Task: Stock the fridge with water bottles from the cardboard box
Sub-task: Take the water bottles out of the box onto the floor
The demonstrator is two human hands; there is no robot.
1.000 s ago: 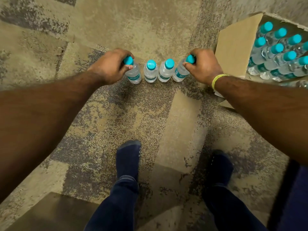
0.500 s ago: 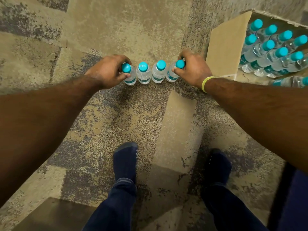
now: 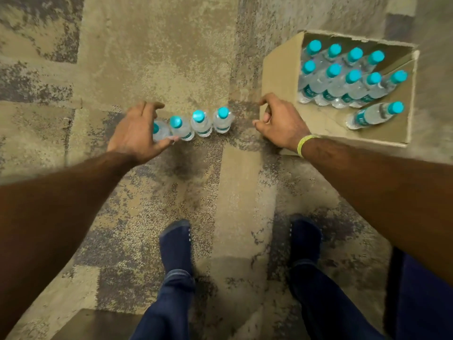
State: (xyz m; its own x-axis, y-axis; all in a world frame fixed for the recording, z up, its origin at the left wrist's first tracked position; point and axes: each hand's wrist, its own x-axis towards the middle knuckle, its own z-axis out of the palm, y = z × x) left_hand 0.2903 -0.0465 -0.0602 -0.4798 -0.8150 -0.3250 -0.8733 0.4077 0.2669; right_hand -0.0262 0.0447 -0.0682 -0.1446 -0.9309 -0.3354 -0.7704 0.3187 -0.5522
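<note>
Several clear water bottles with teal caps stand in a row on the carpet, from the leftmost bottle [image 3: 160, 132] to the rightmost bottle [image 3: 222, 119]. My left hand [image 3: 137, 130] hovers over the leftmost one, fingers spread around it without closing. My right hand [image 3: 280, 123] is to the right of the row, apart from it, fingers loosely curled and holding nothing. The open cardboard box [image 3: 279, 69] sits on the floor at the right. It holds several more upright bottles [image 3: 343, 77] and one tilted bottle [image 3: 375, 115] near its front. No fridge is in view.
My two feet in dark socks [image 3: 175, 244] [image 3: 305, 239] stand on patterned beige and grey carpet just behind the row. A dark blue object [image 3: 429, 303] fills the lower right edge.
Both hands have let go of the end bottles. The right hand moved right, away from the row; the left hand opened above the leftmost bottle. The view shifted, showing more of the box.
</note>
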